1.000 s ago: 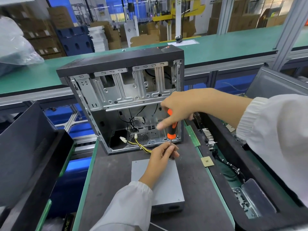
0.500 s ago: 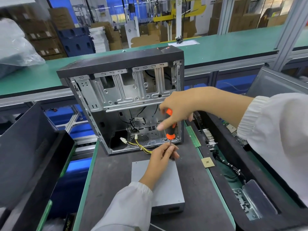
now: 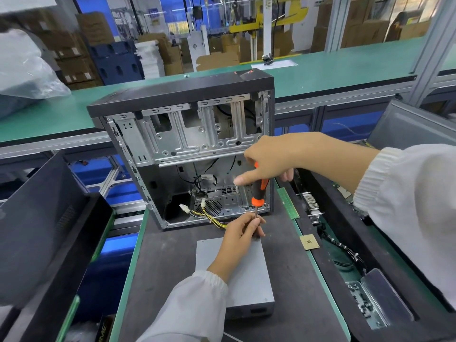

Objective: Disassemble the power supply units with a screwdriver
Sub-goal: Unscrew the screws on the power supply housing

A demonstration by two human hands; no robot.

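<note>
While the right hand [image 3: 269, 156] curls round the screwdriver [image 3: 259, 191] handle, forefinger stretched out along it, and the left hand [image 3: 243, 230] pinches the bare shaft near its tip, the tool stands almost upright over the far right corner of the power supply unit [image 3: 237, 270].

Risk, judged: tip slips from the screw head and nicks the guiding fingers; cause, a tilted shaft or too little downward pressure. A freed screw may roll off the mat [image 3: 167, 267].

Item: power supply unit, flat grey sheet-metal box, matt, square-edged, lying at centre near, under the left forearm.
Item: screwdriver, black and orange moulded grip, thin steel shaft.
Item: computer case [image 3: 182, 154], open, ribbed bright steel inside, black shell, yellow wires [image 3: 209, 215] trailing towards the unit.
Item: mat, dark, dull, scuffed.
</note>
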